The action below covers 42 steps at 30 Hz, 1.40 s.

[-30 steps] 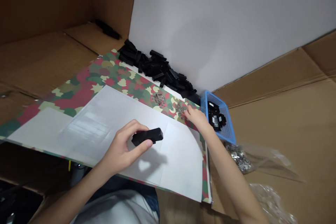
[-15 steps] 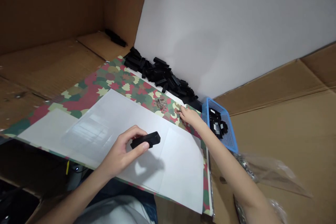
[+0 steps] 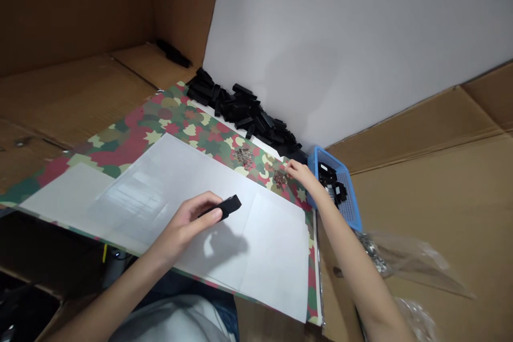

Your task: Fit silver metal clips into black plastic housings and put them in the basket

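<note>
My left hand (image 3: 196, 215) grips a small black block-shaped part (image 3: 230, 207) between thumb and fingers, held above the white sheets (image 3: 276, 246). Farther right, my right hand (image 3: 297, 171) has its fingers bunched just beside a small pile of reddish-brown bits (image 3: 279, 178) on the camouflage-patterned board (image 3: 208, 139). Whatever its fingertips hold is too small to make out. A pile of small silvery pieces (image 3: 243, 157) lies to the left of that hand.
Many black parts (image 3: 244, 109) are heaped along the board's back edge. A blue basket (image 3: 352, 203) with black parts stands at the right, near my right forearm. Beyond it lies a clear plastic bag (image 3: 417, 256). Cardboard walls and a white panel surround the board.
My right hand has moved slightly right and away from the reddish-brown pile, which now shows. My left hand still holds the black part, turned a little.
</note>
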Each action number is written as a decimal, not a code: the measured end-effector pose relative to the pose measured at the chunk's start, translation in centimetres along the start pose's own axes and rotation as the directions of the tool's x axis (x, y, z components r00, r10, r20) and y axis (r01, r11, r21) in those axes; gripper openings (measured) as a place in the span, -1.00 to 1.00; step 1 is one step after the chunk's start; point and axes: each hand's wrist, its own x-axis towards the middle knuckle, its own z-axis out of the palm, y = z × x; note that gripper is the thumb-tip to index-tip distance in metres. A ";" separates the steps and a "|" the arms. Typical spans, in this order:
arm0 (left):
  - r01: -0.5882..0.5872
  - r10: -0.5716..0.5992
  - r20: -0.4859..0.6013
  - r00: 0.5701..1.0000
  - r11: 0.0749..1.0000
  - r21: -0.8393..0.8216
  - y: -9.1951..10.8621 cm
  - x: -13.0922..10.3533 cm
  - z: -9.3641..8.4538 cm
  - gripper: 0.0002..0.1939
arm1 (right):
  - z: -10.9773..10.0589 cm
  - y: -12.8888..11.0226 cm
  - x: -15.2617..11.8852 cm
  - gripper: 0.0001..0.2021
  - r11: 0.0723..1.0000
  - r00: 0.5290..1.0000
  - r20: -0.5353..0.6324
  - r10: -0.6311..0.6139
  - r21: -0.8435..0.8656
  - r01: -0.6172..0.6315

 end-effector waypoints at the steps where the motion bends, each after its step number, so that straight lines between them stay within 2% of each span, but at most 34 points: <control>1: 0.006 -0.006 0.001 1.000 1.000 -0.025 -0.1 0.0 0.0 -0.81 | 0.0 0.3 -0.2 -0.86 0.999 1.000 -0.010 -0.010 0.051 0.011; 7: 0.043 -0.042 0.005 0.999 0.996 -0.076 -0.7 0.1 0.2 -0.77 | 0.3 1.3 -1.0 -0.88 0.957 0.994 -0.092 -0.061 0.277 0.084; 11: 0.029 -0.029 0.017 0.999 1.000 0.008 -0.6 0.2 0.6 -0.78 | 0.0 0.8 -2.0 -0.88 0.937 0.981 -0.183 -0.064 0.327 0.122; 15: -0.095 0.104 -0.017 0.994 0.953 0.287 -0.2 -0.1 1.1 -0.83 | -0.1 -1.2 -4.2 -0.88 0.926 0.970 -0.231 -0.074 0.345 0.153; 19: -0.265 0.318 -0.009 0.948 0.805 0.531 0.2 -0.3 1.5 -0.85 | 0.4 -4.0 -7.3 -0.86 0.894 0.963 -0.222 -0.154 0.383 0.232; 22: -0.317 0.365 0.039 0.930 0.745 0.587 0.5 -0.5 1.6 -0.84 | 1.1 -5.8 -9.1 -0.84 0.892 0.960 -0.192 -0.203 0.369 0.262; 25: -0.309 0.352 0.045 0.935 0.746 0.590 0.7 -0.6 1.8 -0.83 | 2.1 -6.7 -10.1 -0.85 0.881 0.947 -0.180 -0.265 0.353 0.314; 28: -0.216 0.253 -0.009 0.968 0.845 0.489 0.6 -0.6 2.0 -0.83 | 2.8 -7.0 -10.5 -0.86 0.845 0.907 -0.255 -0.336 0.343 0.410; 31: 0.012 -0.007 -0.031 1.000 0.987 0.163 0.1 -0.3 2.2 -0.72 | 3.1 -7.3 -10.8 -0.88 0.816 0.889 -0.320 -0.326 0.380 0.436; 33: 0.180 -0.180 0.009 0.984 0.977 -0.115 -0.2 -0.1 2.4 -0.64 | 3.1 -7.6 -11.1 -0.91 0.792 0.898 -0.335 -0.286 0.445 0.418; 35: 0.289 -0.281 0.075 0.957 0.891 -0.349 -0.3 0.1 2.7 -0.66 | 3.0 -8.0 -11.3 -0.92 0.750 0.904 -0.339 -0.259 0.519 0.410; 38: 0.326 -0.284 0.162 0.945 0.786 -0.525 -0.1 0.0 2.8 -0.70 | 2.7 -8.9 -12.0 -0.94 0.665 0.907 -0.334 -0.257 0.620 0.417; 40: 0.254 -0.205 0.152 0.967 0.827 -0.502 0.2 -0.4 2.7 -0.72 | 2.4 -9.5 -12.6 -0.93 0.598 0.903 -0.338 -0.264 0.678 0.428; 42: 0.091 -0.062 0.093 0.994 0.929 -0.358 0.4 -0.9 2.6 -0.74 | 2.0 -10.2 -13.5 -0.92 0.531 0.899 -0.347 -0.266 0.725 0.437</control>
